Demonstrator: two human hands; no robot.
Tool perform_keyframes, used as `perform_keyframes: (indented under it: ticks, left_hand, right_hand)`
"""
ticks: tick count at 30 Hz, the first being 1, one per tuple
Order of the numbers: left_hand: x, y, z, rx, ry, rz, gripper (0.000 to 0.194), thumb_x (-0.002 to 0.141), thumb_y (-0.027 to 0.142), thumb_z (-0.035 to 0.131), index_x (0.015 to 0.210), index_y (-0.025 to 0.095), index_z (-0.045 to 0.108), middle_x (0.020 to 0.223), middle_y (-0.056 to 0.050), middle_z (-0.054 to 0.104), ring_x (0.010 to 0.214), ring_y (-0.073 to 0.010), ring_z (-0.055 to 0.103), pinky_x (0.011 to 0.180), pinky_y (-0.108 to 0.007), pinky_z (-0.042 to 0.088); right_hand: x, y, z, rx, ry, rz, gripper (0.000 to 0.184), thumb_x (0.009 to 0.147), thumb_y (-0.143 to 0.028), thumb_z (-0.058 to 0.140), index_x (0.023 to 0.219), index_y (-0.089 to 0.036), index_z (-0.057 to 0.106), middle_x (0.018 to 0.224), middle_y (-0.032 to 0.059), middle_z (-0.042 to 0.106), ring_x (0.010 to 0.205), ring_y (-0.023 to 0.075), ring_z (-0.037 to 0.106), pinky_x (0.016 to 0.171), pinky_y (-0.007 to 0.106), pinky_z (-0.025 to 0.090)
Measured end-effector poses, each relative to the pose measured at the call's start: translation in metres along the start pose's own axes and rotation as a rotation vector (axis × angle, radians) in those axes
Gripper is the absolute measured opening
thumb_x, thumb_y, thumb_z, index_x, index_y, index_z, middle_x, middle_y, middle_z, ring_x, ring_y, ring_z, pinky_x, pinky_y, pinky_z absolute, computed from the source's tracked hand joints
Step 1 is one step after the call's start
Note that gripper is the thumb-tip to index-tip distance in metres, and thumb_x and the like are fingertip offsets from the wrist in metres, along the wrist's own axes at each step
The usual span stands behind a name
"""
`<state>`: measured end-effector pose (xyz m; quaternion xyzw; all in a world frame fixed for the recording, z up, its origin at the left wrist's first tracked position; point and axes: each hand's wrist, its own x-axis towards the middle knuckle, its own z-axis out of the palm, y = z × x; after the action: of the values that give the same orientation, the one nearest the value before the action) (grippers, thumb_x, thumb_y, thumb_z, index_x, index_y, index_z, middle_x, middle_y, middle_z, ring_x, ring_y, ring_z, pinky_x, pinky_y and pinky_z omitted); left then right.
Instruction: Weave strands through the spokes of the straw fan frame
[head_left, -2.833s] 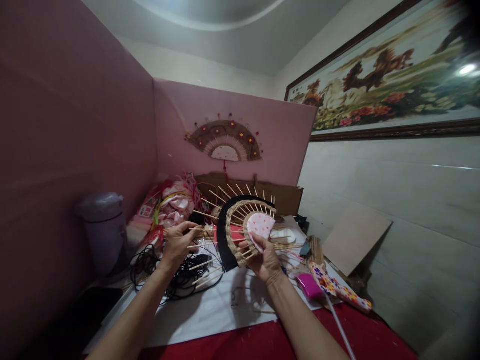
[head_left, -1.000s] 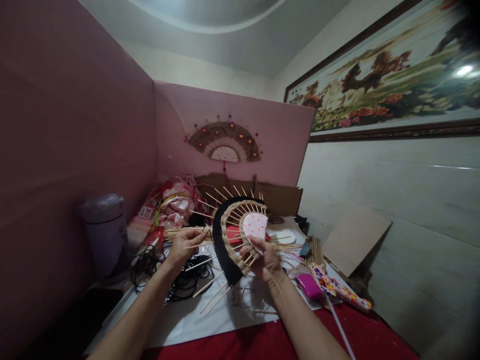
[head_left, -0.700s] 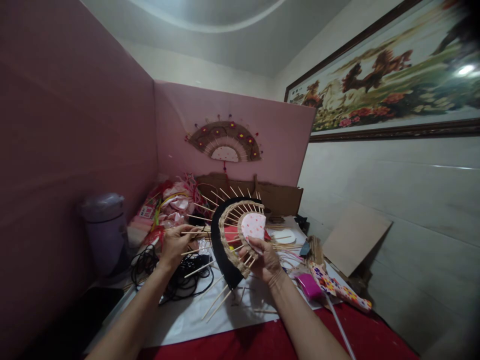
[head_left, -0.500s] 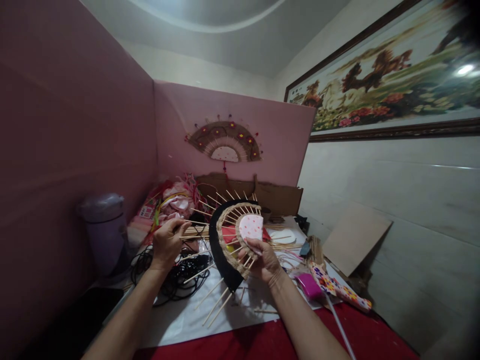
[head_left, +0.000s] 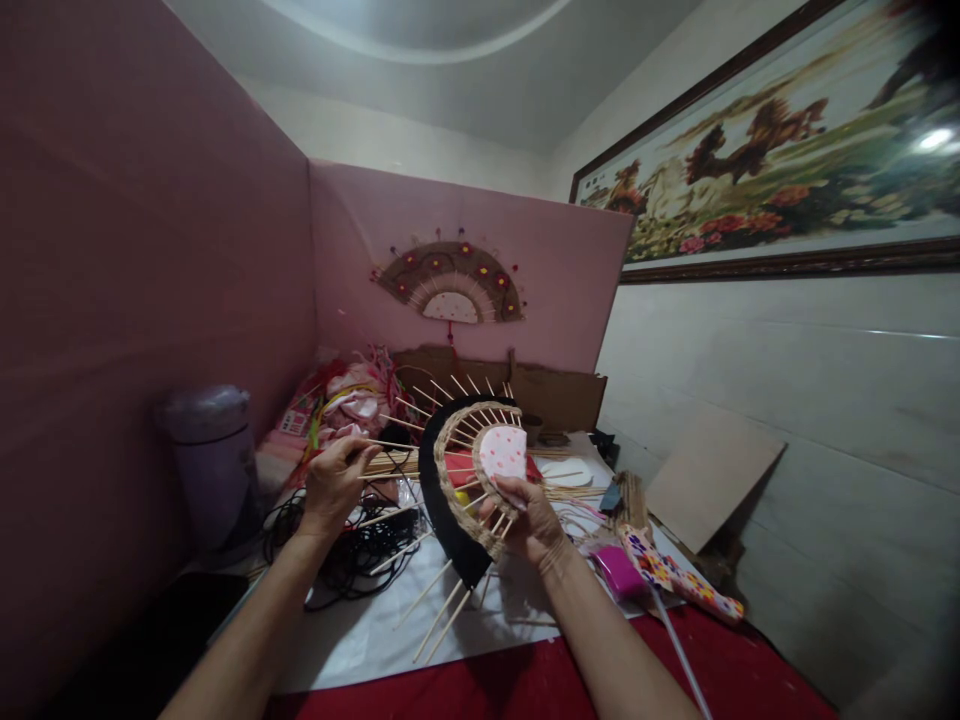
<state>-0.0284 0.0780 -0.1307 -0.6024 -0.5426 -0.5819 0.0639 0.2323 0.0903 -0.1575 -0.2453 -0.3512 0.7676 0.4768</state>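
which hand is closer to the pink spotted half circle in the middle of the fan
Right. The right hand grips the fan just below the pink spotted half circle, its fingers touching it. The left hand pinches a stick out to the left, apart from it.

A half-made fan (head_left: 469,470) is held upright above the table, near the middle of the scene. It is built of thin wooden sticks (head_left: 439,620) spread like spokes from a small half-round hub covered in white cloth with pink dots (head_left: 502,453). A band of pale plaited cord (head_left: 448,478) is woven around the hub through the sticks, and a black arc (head_left: 442,520) is seen along its left edge. The hub is gripped from below by the right hand (head_left: 529,520). One spoke on the left side is pinched at its outer part by the left hand (head_left: 334,480). The bare stick ends project up, left and downward.
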Motion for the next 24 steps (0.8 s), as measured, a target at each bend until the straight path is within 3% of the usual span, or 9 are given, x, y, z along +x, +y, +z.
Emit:
perform_keyframes:
  ticks: [3, 11, 16, 22, 24]
  left_hand:
    - [0.003, -0.003, -0.004, 0.023, 0.011, -0.036, 0.015, 0.073, 0.032, 0.057, 0.069, 0.019, 0.064, 0.067, 0.000, 0.064, 0.063, -0.0145, 0.057, 0.059, -0.023, 0.039]
    - [0.006, -0.007, -0.010, -0.003, -0.062, -0.128, 0.024, 0.071, 0.043, 0.058, 0.069, 0.019, 0.064, 0.062, 0.001, 0.061, 0.059, -0.0135, 0.053, 0.054, -0.022, 0.036]
    - [0.005, 0.003, -0.008, 0.026, -0.096, -0.091, 0.026, 0.072, 0.044, 0.058, 0.066, 0.019, 0.064, 0.061, 0.001, 0.061, 0.057, -0.0130, 0.052, 0.054, -0.023, 0.036]
    - [0.002, 0.010, -0.001, -0.095, -0.371, -0.044, 0.024, 0.070, 0.041, 0.060, 0.066, 0.018, 0.065, 0.062, -0.001, 0.063, 0.059, -0.0142, 0.055, 0.055, -0.024, 0.038]
    - [0.002, 0.009, 0.000, -0.146, -0.415, -0.021, 0.020, 0.070, 0.037, 0.060, 0.068, 0.018, 0.066, 0.066, -0.002, 0.065, 0.062, -0.0151, 0.057, 0.057, -0.024, 0.040]
  right_hand:
    - [0.001, 0.000, -0.003, -0.062, -0.007, 0.069, 0.020, 0.072, -0.027, 0.055, 0.074, -0.010, 0.065, 0.050, 0.0079, 0.065, 0.040, 0.0144, 0.056, 0.040, 0.022, 0.041]
    - [-0.001, -0.004, -0.004, -0.101, 0.017, 0.131, 0.017, 0.071, -0.024, 0.055, 0.066, -0.009, 0.062, 0.051, 0.0093, 0.065, 0.041, 0.0146, 0.057, 0.042, 0.023, 0.042]
    - [0.000, -0.006, -0.003, -0.106, 0.054, 0.135, 0.015, 0.072, -0.023, 0.053, 0.070, -0.010, 0.061, 0.053, 0.0092, 0.066, 0.043, 0.0151, 0.058, 0.044, 0.024, 0.044]
    - [0.006, -0.005, -0.006, -0.094, 0.131, 0.061, 0.017, 0.072, -0.024, 0.054, 0.075, -0.009, 0.061, 0.053, 0.0081, 0.066, 0.042, 0.0146, 0.057, 0.043, 0.024, 0.043]
    - [0.006, -0.005, -0.007, -0.121, 0.143, 0.062, 0.018, 0.072, -0.025, 0.054, 0.075, -0.009, 0.061, 0.054, 0.0082, 0.066, 0.043, 0.0152, 0.058, 0.044, 0.024, 0.044]
